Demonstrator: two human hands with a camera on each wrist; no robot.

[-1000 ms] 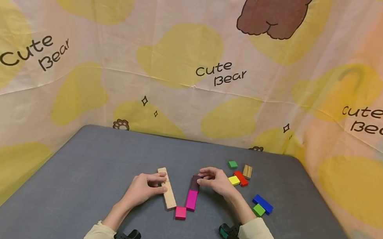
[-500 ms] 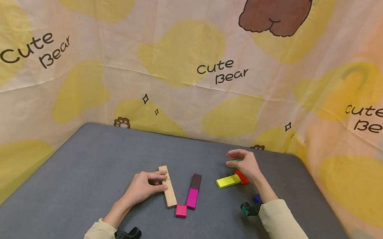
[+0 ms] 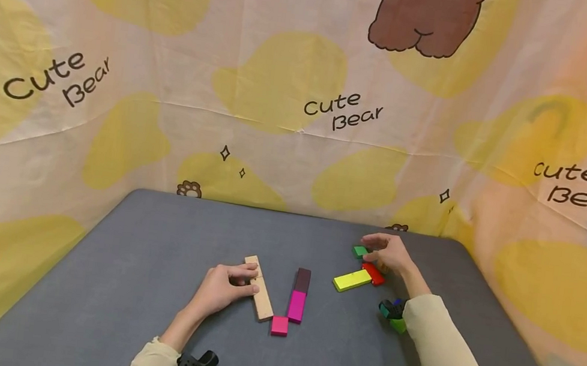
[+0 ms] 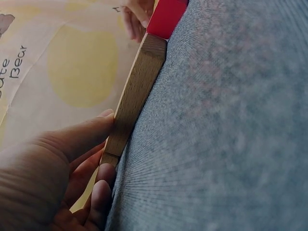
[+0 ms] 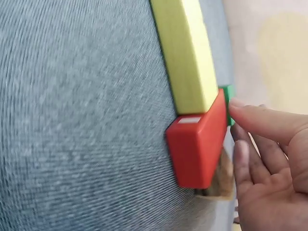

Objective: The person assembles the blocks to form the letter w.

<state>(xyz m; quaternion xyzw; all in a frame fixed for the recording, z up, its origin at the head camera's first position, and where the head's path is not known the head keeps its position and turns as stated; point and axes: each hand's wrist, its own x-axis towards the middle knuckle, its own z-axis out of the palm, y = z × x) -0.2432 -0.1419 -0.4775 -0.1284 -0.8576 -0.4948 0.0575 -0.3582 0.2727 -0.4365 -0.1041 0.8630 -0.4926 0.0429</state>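
Note:
My left hand (image 3: 227,287) pinches a long pale wooden block (image 3: 258,288) lying on the grey table (image 3: 155,252); the left wrist view shows the thumb (image 4: 77,137) and fingers along the wooden block (image 4: 137,94). At its near end lie a pink square block (image 3: 279,325), a magenta block (image 3: 296,306) and a dark purple block (image 3: 302,280). My right hand (image 3: 389,253) hovers at the back right over a small green block (image 3: 359,251), a red block (image 3: 373,273) and a yellow block (image 3: 352,279). In the right wrist view one straight finger (image 5: 262,125) reaches the green block (image 5: 227,103) beside the red block (image 5: 197,149).
A lime green block (image 3: 398,325) and a partly hidden blue one (image 3: 397,303) lie by my right wrist. A bit of a small wooden block (image 5: 216,179) shows beneath the right fingers. A bear-print cloth (image 3: 301,117) walls in the table's back and sides.
My right hand let go of the dark purple block and moved right and back to the cluster of blocks. The yellow block now lies lengthwise. The left hand stayed on the wooden block.

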